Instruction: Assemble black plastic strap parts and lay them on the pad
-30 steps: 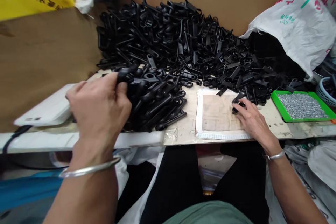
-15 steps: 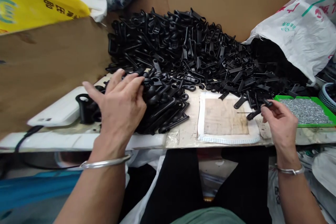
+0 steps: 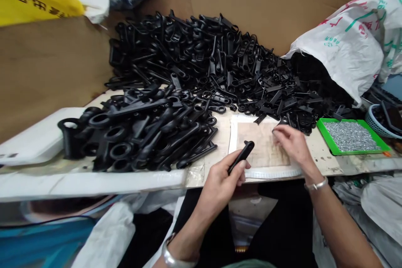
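Note:
A black plastic handle-like part (image 3: 241,158) is gripped in my left hand (image 3: 221,182), between thumb and fingers, and tilts up over the front left of a cloth-covered pad (image 3: 260,142). My right hand (image 3: 293,146) hovers over the pad's right side, thumb and fingertips pinched together. Whatever is between those fingertips is too small or hidden to make out. Just beyond them lie small flat black parts (image 3: 279,98) at the pile's edge. To the left of the pad is a stack of larger black parts with ring ends (image 3: 157,130).
A big heap of black parts (image 3: 188,50) rises against the cardboard at the back. On the right stand a green tray (image 3: 328,138) of small metal pieces, a blue basket (image 3: 373,121) and a white sack (image 3: 342,46). At the far left lies a white flat device (image 3: 34,134).
My left hand has left the stack at left, come to the pad and now holds a black part. My right hand has moved left over the pad; the black part it held no longer shows there.

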Tool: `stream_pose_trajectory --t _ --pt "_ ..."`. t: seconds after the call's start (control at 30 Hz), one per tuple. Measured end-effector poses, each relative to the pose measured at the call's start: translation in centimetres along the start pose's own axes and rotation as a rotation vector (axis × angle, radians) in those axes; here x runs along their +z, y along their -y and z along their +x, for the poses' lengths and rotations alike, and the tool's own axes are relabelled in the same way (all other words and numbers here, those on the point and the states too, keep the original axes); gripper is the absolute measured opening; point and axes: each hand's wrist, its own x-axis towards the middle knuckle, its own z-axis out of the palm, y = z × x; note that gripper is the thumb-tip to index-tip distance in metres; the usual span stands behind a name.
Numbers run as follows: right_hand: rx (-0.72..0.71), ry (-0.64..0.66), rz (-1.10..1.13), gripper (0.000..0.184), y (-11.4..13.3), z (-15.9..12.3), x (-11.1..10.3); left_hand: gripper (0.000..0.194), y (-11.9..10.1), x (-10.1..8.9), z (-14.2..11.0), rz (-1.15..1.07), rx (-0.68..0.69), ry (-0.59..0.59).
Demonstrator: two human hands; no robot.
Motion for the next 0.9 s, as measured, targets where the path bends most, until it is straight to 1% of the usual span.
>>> stream_pose_trajectory --t 0.03,0.07,0.1,0.17,0.27,0.33,0.43,0.5,0.53,0.6,0.67,0.7,0.73,0.8,0.9 --pt "-0.008 -0.096 -0.133 0.018 -0.2 1.5 -1.0 0.024 0.0 -0.3 0.0 -0.067 -0.047 0.011" --pt "-0.022 -0.221 -0.47 0.019 -0.3 2.9 -1.7 0.028 0.1 -0.4 0.0 -0.134 -0.082 0.02" --pt "-0.007 -0.272 -0.562 0.02 -0.3 4.4 -2.1 0.032 0.1 -0.4 0.0 -0.196 -0.111 0.029" --pt "0.016 -0.332 -0.687 0.023 -0.1 6.8 -2.1 0.038 0.1 0.0 -0.2 -0.307 -0.155 0.036" --pt "0.046 -0.36 -0.736 0.034 0.0 9.3 -0.9 0.04 0.1 0.5 -0.4 -0.449 -0.221 0.033" --pt "0.06 -0.37 -0.741 0.038 -0.3 10.1 -0.4 0.037 -0.1 0.5 -0.5 -0.535 -0.266 0.025" --pt "0.071 -0.371 -0.711 0.042 -0.9 9.7 -0.8 0.029 -0.4 0.3 -0.5 -0.647 -0.314 -0.005" --pt "0.035 -0.356 -0.664 0.047 -1.2 8.1 -1.4 0.023 -0.5 0.1 -0.5 -0.709 -0.32 -0.027" --pt "-0.007 -0.334 -0.628 0.049 -1.2 7.0 -1.6 0.02 -0.5 0.1 -0.4 -0.738 -0.317 -0.032" --pt "-0.3 -0.26 -0.477 0.046 -1.0 4.1 -1.8 0.017 -0.4 0.0 -0.3 -0.788 -0.305 -0.029" --pt "-0.579 -0.128 -0.518 0.036 -0.4 1.0 -1.6 0.02 -0.2 0.1 -0.1 -0.816 -0.296 -0.02" --pt "-0.711 -0.08 -0.558 0.033 0.0 -0.5 -1.3 0.021 -0.1 0.1 -0.1 -0.825 -0.295 -0.017" --pt "-0.811 -0.053 -0.595 0.033 0.4 -1.8 -0.8 0.022 -0.1 0.2 -0.1 -0.833 -0.295 -0.013" --pt "-0.972 0.009 -0.664 0.036 1.0 -3.8 0.2 0.022 0.0 0.4 -0.2 -0.858 -0.286 -0.002" --pt "-1.11 0.08 -0.723 0.037 1.4 -5.0 1.8 0.016 0.0 0.6 -0.7 -0.896 -0.244 0.017"
